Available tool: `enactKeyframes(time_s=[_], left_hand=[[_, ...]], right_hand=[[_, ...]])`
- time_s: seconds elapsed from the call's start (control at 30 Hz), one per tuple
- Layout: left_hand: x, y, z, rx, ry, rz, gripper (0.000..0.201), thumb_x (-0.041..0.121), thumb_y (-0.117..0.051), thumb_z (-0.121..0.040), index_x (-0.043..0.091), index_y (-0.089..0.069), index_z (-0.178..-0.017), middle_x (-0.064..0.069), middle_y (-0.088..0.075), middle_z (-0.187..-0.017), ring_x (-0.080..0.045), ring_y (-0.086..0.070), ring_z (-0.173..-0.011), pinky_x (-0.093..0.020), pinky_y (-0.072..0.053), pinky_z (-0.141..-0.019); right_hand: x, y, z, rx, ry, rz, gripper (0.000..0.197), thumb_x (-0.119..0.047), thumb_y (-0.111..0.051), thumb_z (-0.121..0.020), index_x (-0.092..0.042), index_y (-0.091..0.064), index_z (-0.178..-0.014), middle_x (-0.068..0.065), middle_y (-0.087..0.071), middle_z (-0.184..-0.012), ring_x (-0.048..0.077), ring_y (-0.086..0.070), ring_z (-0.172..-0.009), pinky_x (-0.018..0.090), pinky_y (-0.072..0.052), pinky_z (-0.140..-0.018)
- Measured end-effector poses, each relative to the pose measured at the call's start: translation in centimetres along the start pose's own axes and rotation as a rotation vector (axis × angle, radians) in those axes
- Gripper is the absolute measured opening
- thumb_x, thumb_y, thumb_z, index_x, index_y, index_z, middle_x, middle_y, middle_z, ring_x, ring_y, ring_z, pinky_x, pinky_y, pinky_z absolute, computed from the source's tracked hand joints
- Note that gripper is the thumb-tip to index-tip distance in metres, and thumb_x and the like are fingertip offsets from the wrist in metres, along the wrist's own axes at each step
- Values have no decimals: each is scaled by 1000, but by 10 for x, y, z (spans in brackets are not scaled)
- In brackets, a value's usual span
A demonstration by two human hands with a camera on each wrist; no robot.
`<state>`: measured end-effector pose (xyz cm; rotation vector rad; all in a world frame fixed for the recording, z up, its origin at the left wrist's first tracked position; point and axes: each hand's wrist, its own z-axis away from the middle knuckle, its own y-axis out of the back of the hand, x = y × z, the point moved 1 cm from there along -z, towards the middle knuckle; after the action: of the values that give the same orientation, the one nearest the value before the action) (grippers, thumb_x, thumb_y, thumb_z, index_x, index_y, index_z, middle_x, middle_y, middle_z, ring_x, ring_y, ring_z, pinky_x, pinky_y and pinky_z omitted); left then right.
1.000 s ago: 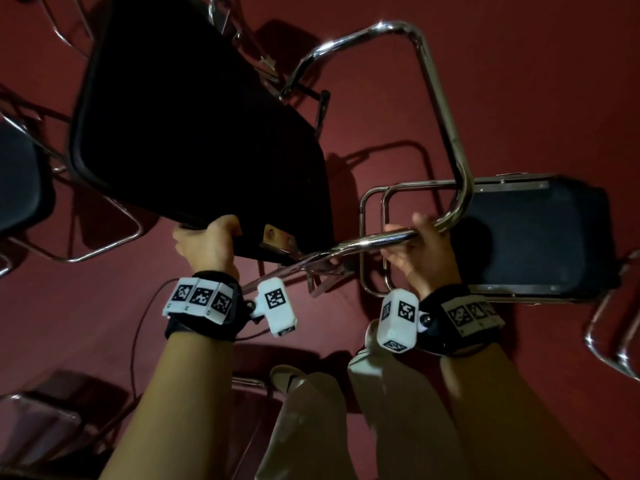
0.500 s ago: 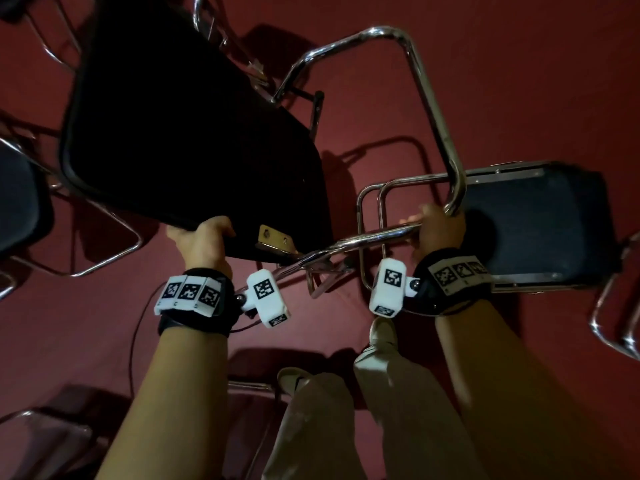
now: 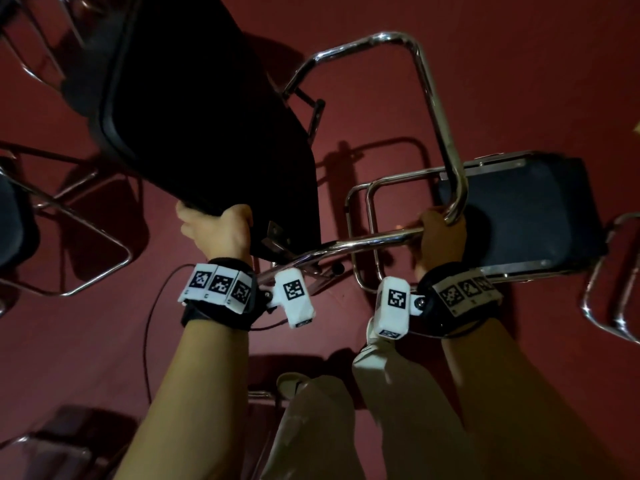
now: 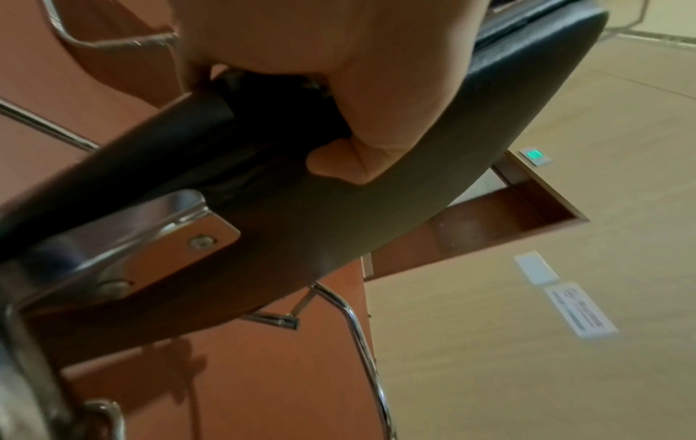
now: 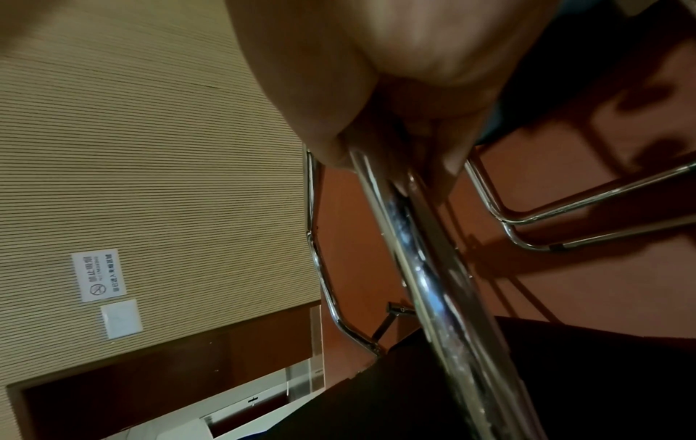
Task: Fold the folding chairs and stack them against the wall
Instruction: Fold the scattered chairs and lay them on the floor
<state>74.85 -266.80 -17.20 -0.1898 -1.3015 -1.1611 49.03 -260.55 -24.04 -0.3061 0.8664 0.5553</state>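
I hold a folding chair up off the red floor, its black padded seat (image 3: 207,109) tilted away to the upper left. My left hand (image 3: 221,230) grips the near edge of that seat (image 4: 339,208), fingers curled round the padding. My right hand (image 3: 441,233) is wrapped round the chrome tube frame (image 3: 374,240) near its bend; in the right wrist view the tube (image 5: 425,268) runs out from the closed fingers. The frame's loop (image 3: 433,109) rises ahead of the right hand.
Another black chair (image 3: 526,209) lies on the floor to the right under the held frame. More chrome-framed chairs stand at the left (image 3: 20,220) and far right (image 3: 609,282). A beige slatted wall (image 5: 132,148) with a sign and a door opening is close ahead.
The held chair has shifted slightly up and away. My right hand has slid along the tube toward the bend. Both grips stay closed.
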Motion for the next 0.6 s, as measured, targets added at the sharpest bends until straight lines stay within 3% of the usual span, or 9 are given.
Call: enactKeyframes(time_s=[0.13,0.23,0.4,0.6], left_hand=[[11,-19,13,-17,-50,-88,99,20,-60,-58,20,-24,-150,-9,-33,-135,-33,-43,-122,-48,-46,-103],[13,-31,25,4,-89,-168,96,15,-63,-65,17,-22,-152,-11,-32,-138,-35,-38,-124,-40,-41,-104],[16,-32,31,40,-107,-194,95,13,-63,-67,16,-21,-152,-13,-32,-139,-35,-37,-123,-43,-40,-105],[18,-30,43,66,-113,-225,98,13,-66,-66,14,-21,-152,-15,-33,-139,-37,-39,-123,-45,-38,-101]], right_hand=[[-14,-6,1,16,25,-55,20,-1,-57,-78,-5,-51,-97,15,-54,-73,26,-58,-57,38,-52,-60],[-28,-13,6,-44,43,-71,21,5,-53,-87,-5,-48,-105,21,-50,-77,21,-60,-46,31,-53,-49],[-42,-28,27,-147,114,-35,10,-5,-57,-79,-5,-50,-86,22,-51,-70,28,-59,-51,19,-41,-41],[-51,-46,36,-313,126,-47,30,-22,-70,-71,-9,-48,-86,22,-50,-75,36,-57,-64,31,-50,-56]])
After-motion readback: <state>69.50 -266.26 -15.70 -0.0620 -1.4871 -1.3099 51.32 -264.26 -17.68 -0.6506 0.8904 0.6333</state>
